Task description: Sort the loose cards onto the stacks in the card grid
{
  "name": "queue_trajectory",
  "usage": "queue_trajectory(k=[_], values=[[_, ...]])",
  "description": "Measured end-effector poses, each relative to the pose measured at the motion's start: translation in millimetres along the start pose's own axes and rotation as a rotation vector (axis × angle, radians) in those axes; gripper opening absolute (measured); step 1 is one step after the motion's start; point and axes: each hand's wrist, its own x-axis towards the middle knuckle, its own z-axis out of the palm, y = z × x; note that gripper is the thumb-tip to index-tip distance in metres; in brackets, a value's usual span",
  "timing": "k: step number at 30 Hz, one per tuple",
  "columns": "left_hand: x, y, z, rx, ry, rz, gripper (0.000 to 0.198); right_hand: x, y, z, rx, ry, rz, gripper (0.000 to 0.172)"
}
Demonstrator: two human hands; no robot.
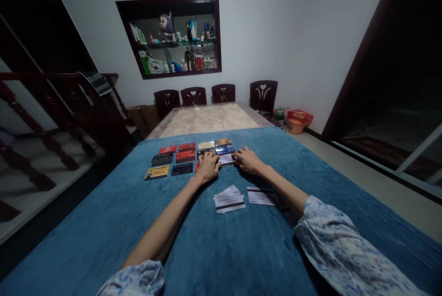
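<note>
Several stacks of cards are laid out in rows on a blue cloth [138,222]. At the near right of these rows lies a white card stack [226,159], with a hand at each side of it. My left hand [208,167] presses its left edge, fingers bent, and partly covers a red card [197,166] and a black-and-gold stack [201,153]. My right hand [249,161] touches the right edge with curled fingers. Closer to me lie a loose fanned pile of white striped cards [229,200] and another white striped card [261,196], partly hidden under my right forearm.
Left in the rows are a yellow stack [157,172], a dark blue card [182,168] and red stacks [185,155]. A blue stack [224,149] sits just behind the white one. Beyond the cloth, the patterned tabletop [210,118] reaches dark chairs [193,96].
</note>
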Motion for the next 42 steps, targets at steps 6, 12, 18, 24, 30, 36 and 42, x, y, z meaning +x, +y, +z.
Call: queue_trajectory(k=[6,12,18,24,30,36,42], values=[[0,2,-2.2,-0.008,0.009,-0.003,0.025,-3,-1,-1,0.009,0.046,0.014,0.03],[-6,8,-6.7,0.021,0.069,-0.004,0.024,-7,-2,-1,-0.005,0.062,0.022,0.031],[-17,23,-15.3,0.014,0.112,0.054,0.025,-19,4,-2,-0.023,0.09,0.03,0.034],[-30,42,-15.9,-0.009,0.106,0.125,0.026,-40,9,-6,-0.009,0.116,0.01,0.03],[-44,61,-11.8,-0.049,0.084,0.22,0.026,-69,14,-5,-0.014,0.142,-0.019,0.028],[-57,85,-14.7,-0.082,0.037,0.316,0.025,-101,18,-6,0.015,0.163,-0.049,0.025],[-66,103,-19.2,-0.096,-0.074,0.432,0.025,-126,16,-14,0.114,0.143,-0.112,0.024]])
